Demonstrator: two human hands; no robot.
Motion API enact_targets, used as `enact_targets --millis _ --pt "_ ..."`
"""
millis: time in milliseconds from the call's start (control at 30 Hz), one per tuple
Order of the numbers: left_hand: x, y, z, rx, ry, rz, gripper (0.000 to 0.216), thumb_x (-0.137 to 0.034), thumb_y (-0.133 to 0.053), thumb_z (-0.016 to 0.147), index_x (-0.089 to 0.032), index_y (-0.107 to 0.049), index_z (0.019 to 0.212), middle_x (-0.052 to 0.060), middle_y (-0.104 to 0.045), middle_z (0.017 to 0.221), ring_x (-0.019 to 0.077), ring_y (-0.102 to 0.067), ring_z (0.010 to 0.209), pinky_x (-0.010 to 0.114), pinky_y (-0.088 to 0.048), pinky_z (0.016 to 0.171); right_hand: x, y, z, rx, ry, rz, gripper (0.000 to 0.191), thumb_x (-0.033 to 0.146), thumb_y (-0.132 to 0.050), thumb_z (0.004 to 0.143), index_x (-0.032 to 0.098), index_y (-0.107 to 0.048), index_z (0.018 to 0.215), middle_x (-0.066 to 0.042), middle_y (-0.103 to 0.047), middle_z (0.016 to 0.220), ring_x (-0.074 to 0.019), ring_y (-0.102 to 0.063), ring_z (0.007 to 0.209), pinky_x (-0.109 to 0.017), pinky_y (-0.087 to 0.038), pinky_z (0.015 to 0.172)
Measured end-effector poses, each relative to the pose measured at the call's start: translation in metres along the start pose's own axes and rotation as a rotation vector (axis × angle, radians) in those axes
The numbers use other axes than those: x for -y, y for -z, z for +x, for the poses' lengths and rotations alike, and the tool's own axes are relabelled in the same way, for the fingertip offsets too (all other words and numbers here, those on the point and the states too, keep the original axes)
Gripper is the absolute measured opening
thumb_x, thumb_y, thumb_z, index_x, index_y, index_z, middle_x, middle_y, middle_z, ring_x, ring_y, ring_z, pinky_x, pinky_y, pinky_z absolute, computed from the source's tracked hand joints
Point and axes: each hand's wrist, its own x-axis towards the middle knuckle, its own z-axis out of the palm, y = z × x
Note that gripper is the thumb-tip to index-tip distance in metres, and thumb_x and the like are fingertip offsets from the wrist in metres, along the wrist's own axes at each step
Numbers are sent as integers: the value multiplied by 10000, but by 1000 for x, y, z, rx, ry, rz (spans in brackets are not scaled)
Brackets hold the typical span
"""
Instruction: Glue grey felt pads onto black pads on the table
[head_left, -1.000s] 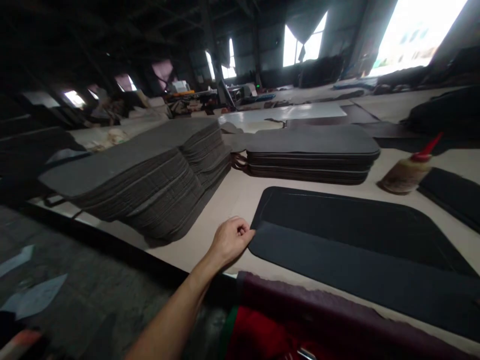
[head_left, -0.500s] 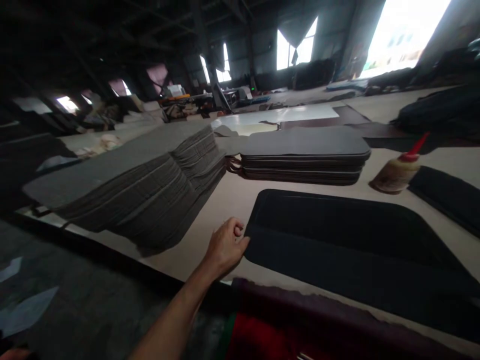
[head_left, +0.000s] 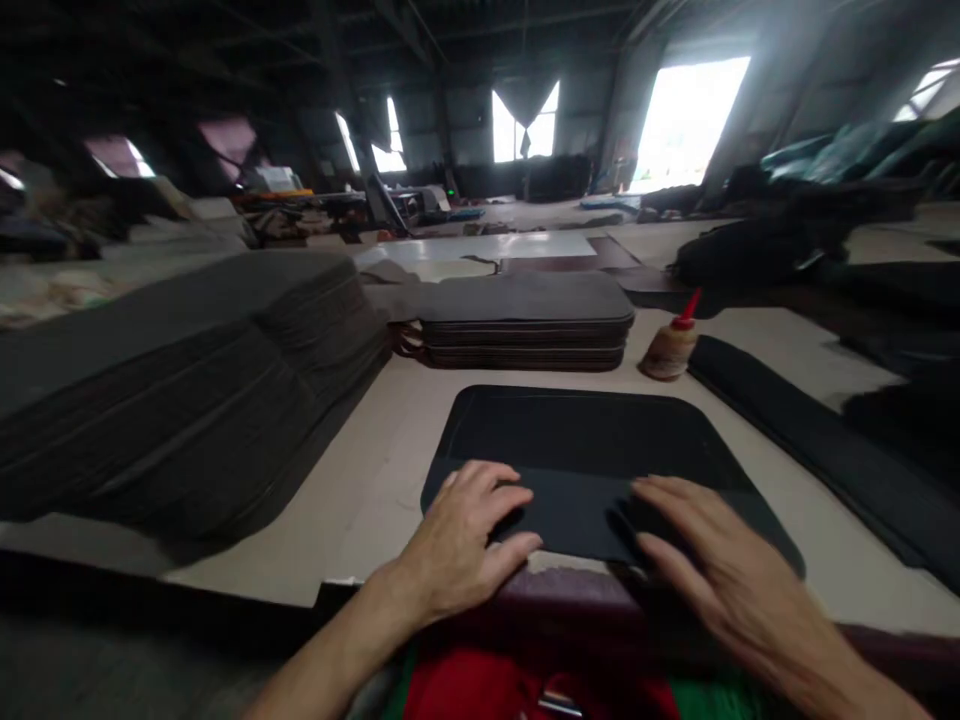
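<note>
the black mat (head_left: 585, 430) lies flat on the table (head_left: 375, 470), in the near middle, right in front of the person. its near edge is folded over into a flap (head_left: 577, 515) that lies on top of the mat. the left hand (head_left: 461, 545) rests palm down on the left end of the flap, with its fingers a bit apart and laid flat, not clamped on anything. the right hand (head_left: 712, 570) rests palm down on the right end of the flap, and its fingers are spread and flat too, pointing far and left. the two hands are apart, with bare flap between them. just past the far right corner of the mat stands a small bottle (head_left: 670, 347) with a red tip. right of the bottle, a long black strip (head_left: 810, 440) lies on the table and runs toward the near right. past the mat, on the far side, sits a neat stack of grey pads (head_left: 525, 320). on the left is a big leaning pile of grey sheets (head_left: 172, 380), near the mat but not touching it. far back, a big doorway (head_left: 682, 120) is very bright.
</note>
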Motion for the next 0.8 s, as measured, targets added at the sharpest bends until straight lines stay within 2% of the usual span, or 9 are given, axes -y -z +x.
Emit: enact_targets --millis 100,167,233,367,500,633,733,800 --pt "-15 -18 11 173 -98 52 389 -465 -683 875 -282 -648 1217 82 -583 1329 291 -518 1224 483 -450 1025 31 -27 10 223 187 -83 544 535 -445 1010 237 -501 1461 -78 -452 1515 -340 -413 1385 -575 -414 1110" --pt "-11 -25 10 217 -98 84 427 -478 -673 878 -288 -632 1258 87 -574 1362 300 -511 1257 514 -445 1061 38 -34 9 304 199 -128 628 565 -446 1007 189 -430 1509 -95 -372 1559 -350 -352 1424 -611 -380 1121" --pt "0 -27 2 225 -81 120 475 -467 -653 893 -302 -586 1333 85 -541 1426 305 -487 1314 533 -431 1099 35 -30 3 339 160 -152 688 588 -424 1008 147 -375 1534 -118 -302 1584 -342 -314 1446 -605 -362 1135" --pt "29 -22 -19 170 -101 214 488 -486 -583 926 -363 -530 1395 39 -512 1480 290 -490 1349 505 -482 1086 12 -13 -19 298 34 -232 778 646 -415 986 81 -387 1520 -181 -268 1585 -353 -294 1453 -575 -369 1139" --pt "52 -12 -33 20 -117 290 445 -487 -574 915 -394 -577 1350 13 -574 1421 279 -602 1237 424 -576 980 -14 -6 -44 172 -81 -358 817 669 -403 976 31 -427 1486 -230 -296 1563 -371 -316 1440 -552 -399 1123" --pt "72 -4 -45 -66 -46 340 442 -523 -587 883 -378 -628 1299 11 -629 1353 292 -664 1138 424 -608 925 -38 -5 -67 83 -121 -428 807 656 -343 994 11 -434 1469 -240 -336 1545 -357 -337 1433 -537 -406 1121" --pt "90 -4 -59 -59 -12 334 433 -495 -573 887 -418 -603 1312 -15 -611 1379 290 -666 1140 442 -616 915 -57 1 -71 60 -214 -425 843 680 -282 992 -17 -474 1426 -274 -385 1506 -379 -371 1409 -563 -408 1109" --pt "105 -9 -69 -71 -18 324 468 -453 -573 880 -481 -550 1346 -52 -582 1411 292 -650 1170 454 -611 927 -64 11 -59 40 -315 -375 812 656 -248 1005 -8 -523 1383 -280 -466 1446 -383 -429 1370 -567 -405 1108"
